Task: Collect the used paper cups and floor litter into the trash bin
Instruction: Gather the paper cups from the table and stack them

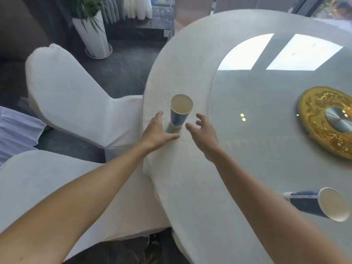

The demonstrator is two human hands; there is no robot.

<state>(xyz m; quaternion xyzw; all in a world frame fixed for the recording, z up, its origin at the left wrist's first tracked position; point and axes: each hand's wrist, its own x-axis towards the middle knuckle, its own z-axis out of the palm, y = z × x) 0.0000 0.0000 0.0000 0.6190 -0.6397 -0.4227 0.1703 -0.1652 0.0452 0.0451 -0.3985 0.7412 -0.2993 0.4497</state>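
Both my left hand (156,133) and right hand (204,137) are spread empty around the upright blue paper cup (180,111) mid-frame, so a clumsy bump could tip it onto the white tablecloth (190,178).

One paper cup (181,109) stands upright on the table (190,187) near its left edge, between the left hand (157,131) and right hand (204,137). A second cup (322,203) stands well apart to the right. Two chairs (76,103) sit left of the table.

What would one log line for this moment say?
step: reaching | left hand: open, left of cup | right hand: open, right of cup | cup: upright on table, ungrasped
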